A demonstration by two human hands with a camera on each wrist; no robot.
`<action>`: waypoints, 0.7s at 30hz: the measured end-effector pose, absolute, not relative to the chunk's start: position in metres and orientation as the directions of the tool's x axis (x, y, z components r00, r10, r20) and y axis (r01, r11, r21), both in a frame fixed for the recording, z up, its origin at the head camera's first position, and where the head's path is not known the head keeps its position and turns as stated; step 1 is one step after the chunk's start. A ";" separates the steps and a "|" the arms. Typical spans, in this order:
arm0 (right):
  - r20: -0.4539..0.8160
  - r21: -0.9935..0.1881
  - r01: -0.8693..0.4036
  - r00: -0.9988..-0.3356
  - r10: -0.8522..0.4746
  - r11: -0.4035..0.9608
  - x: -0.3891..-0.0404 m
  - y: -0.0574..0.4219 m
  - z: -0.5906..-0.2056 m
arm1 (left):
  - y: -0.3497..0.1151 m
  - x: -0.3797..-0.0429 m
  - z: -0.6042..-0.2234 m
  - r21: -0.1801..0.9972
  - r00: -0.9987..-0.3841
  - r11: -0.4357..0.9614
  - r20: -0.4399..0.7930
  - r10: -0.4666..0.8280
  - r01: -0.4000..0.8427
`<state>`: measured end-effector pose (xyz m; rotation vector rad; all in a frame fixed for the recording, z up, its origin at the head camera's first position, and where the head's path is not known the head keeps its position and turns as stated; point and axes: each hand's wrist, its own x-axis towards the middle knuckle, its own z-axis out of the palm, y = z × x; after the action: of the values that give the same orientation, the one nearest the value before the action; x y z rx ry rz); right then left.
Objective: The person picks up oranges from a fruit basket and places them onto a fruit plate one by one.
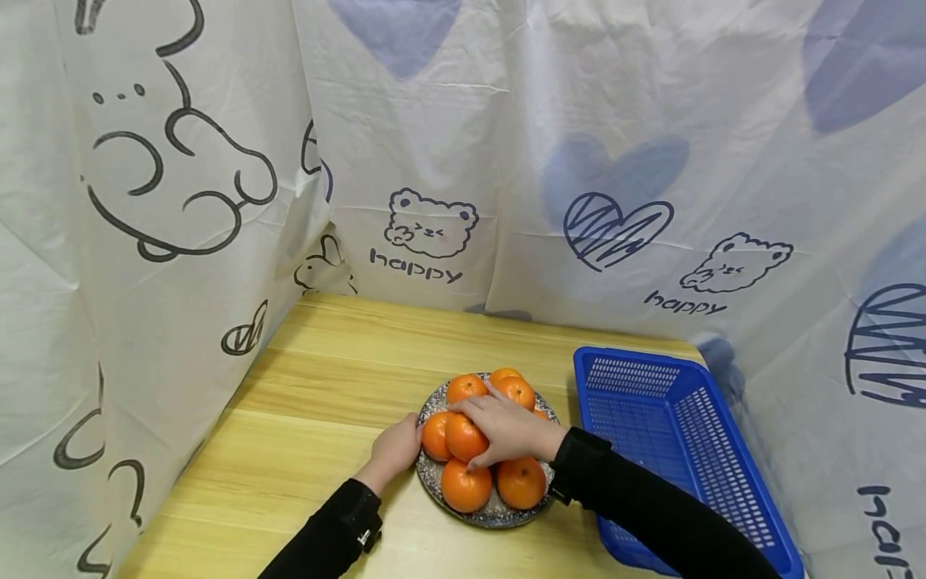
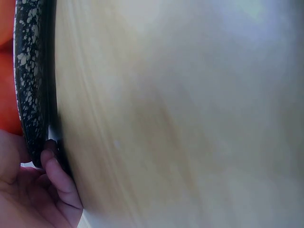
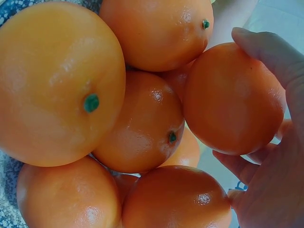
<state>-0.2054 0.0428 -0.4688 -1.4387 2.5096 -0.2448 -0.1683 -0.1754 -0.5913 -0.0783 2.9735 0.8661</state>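
A speckled dark plate [image 1: 493,517] heaped with several oranges [image 1: 522,483] stands on the wooden table. At its left edge my left hand [image 1: 396,445] pinches the rim. The left wrist view shows the thumb over the plate's edge [image 2: 31,76] and curled fingers [image 2: 61,183] under it. My right hand [image 1: 512,426] reaches over the heap and grips one orange [image 3: 235,99] between thumb and fingers. That orange sits on top, against its neighbours. Some oranges behind the right hand are partly hidden in the head view.
A blue plastic basket [image 1: 731,438] with lattice walls stands right of the plate, and my right forearm crosses over it. Printed white cloth [image 1: 434,145] hangs behind and on both sides of the wooden table [image 1: 340,378].
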 end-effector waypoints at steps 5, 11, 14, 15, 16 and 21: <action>-0.122 -0.266 -0.824 -0.486 -0.865 0.501 -0.206 0.042 -0.470 | -0.175 -0.168 -0.590 0.536 -0.998 0.842 -0.052 -0.036 -0.058; -0.120 -0.276 -0.820 -0.487 -0.865 0.501 -0.203 0.042 -0.468 | -0.175 -0.167 -0.592 0.537 -0.998 0.842 -0.052 -0.036 -0.059; -0.115 -0.281 -0.818 -0.491 -0.863 0.503 -0.203 0.043 -0.467 | -0.176 -0.167 -0.593 0.533 -0.999 0.845 -0.046 -0.029 -0.049; -0.112 -0.281 -0.818 -0.492 -0.863 0.502 -0.203 0.043 -0.467 | -0.176 -0.167 -0.593 0.533 -0.998 0.844 -0.048 -0.031 -0.052; -0.107 -0.283 -0.819 -0.491 -0.864 0.500 -0.203 0.043 -0.466 | -0.177 -0.168 -0.593 0.534 -0.998 0.844 -0.049 -0.032 -0.053; -0.089 -0.297 -0.818 -0.490 -0.867 0.493 -0.204 0.043 -0.463 | -0.177 -0.169 -0.595 0.537 -0.998 0.841 -0.057 -0.033 -0.059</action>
<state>-0.2038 0.0431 -0.4634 -1.4423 2.5112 -0.3162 -0.1694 -0.1770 -0.5949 -0.0745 2.9708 0.8689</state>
